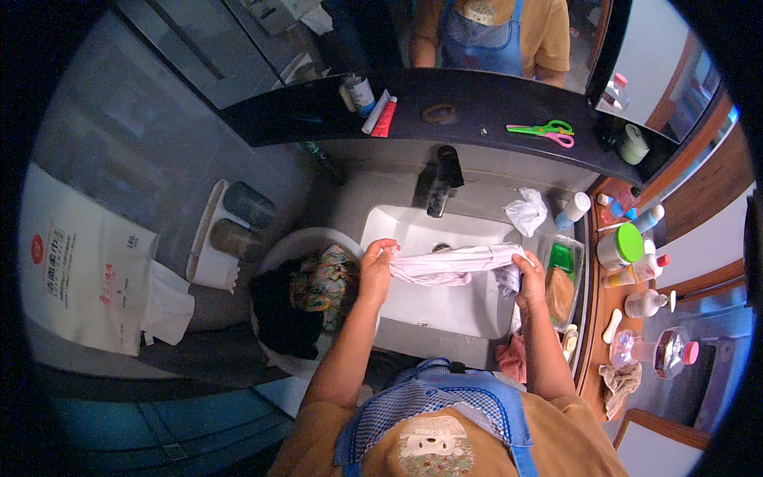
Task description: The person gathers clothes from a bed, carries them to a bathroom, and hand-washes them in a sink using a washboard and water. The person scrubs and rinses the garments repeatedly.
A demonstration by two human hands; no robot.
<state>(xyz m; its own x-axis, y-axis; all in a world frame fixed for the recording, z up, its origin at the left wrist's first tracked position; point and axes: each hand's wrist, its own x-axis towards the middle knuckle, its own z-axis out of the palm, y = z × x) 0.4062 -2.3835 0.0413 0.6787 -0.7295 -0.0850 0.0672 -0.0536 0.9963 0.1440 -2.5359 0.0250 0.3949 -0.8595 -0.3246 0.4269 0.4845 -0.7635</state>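
A pale pink cloth garment (456, 263) is stretched sideways over the white sink basin (411, 310). My left hand (377, 268) grips its left end, and my right hand (529, 275) grips the right end. Below the right hand hangs a grey-violet part with lettering (508, 280); whether it belongs to the same garment I cannot tell. The black faucet (441, 185) stands behind the cloth, with no water visibly running. Under the cloth's upper edge the drain (442, 247) is partly visible.
Left of the sink, a white tub (280, 241) holds dark and patterned clothes (328, 286). To the right are a soap box (560, 286), a crumpled white tissue (527, 211) and several bottles. Scissors (545, 132) and tubes (384, 118) lie on the dark shelf (465, 110). A pink cloth (511, 359) lies near my right forearm.
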